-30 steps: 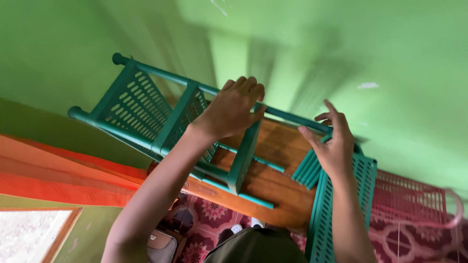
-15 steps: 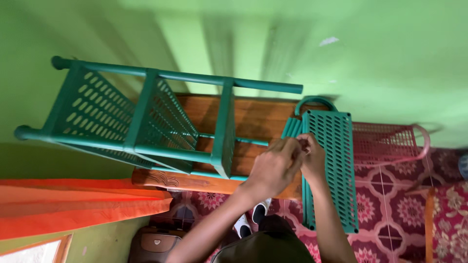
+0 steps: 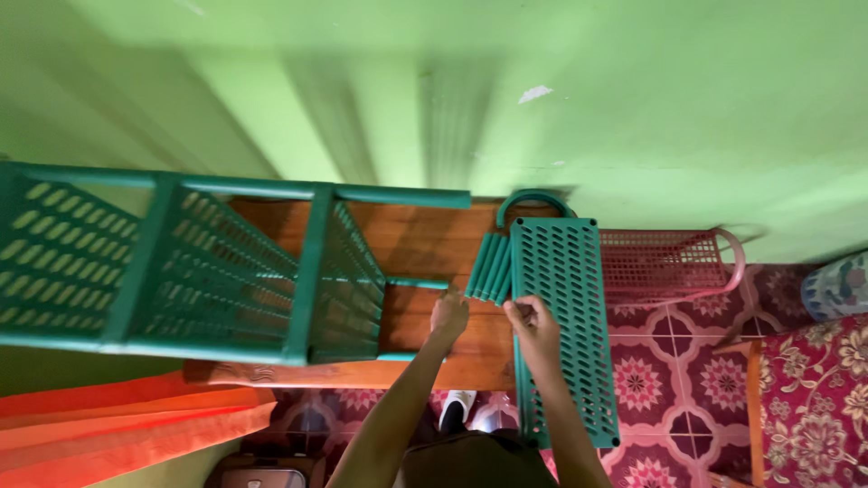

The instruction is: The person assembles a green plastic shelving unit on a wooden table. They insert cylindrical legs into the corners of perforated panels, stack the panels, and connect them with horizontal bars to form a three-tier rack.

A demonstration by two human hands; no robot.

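While the camera looks straight down, both hands are over a wooden table [image 3: 425, 244] set against a green wall [image 3: 633, 108]. Left hand [image 3: 449, 314]: fingers curled, resting at the end of a short green tube [image 3: 418, 284] that sticks out from the lower part of a green plastic rack [image 3: 199, 271]. Whether the fingers actually clamp the tube cannot be told; blur hides the contact. Right hand [image 3: 535, 327]: fingers bent, closed on the left edge of a loose green slotted shelf panel [image 3: 565, 307]. The panel lies lengthwise, its far end on the table and its near end hanging past the table edge above the patterned floor tiles [image 3: 669, 380].

Rack: lying tilted on its side across the left part of the table, several slotted shelves joined by tubes. A bundle of loose green tubes [image 3: 490, 267] lies just left of the panel, touching it. A pink plastic basket [image 3: 669, 262] sits just right of the panel. Orange cloth [image 3: 117, 425] lower left. Patterned red fabric [image 3: 814, 389] far right.
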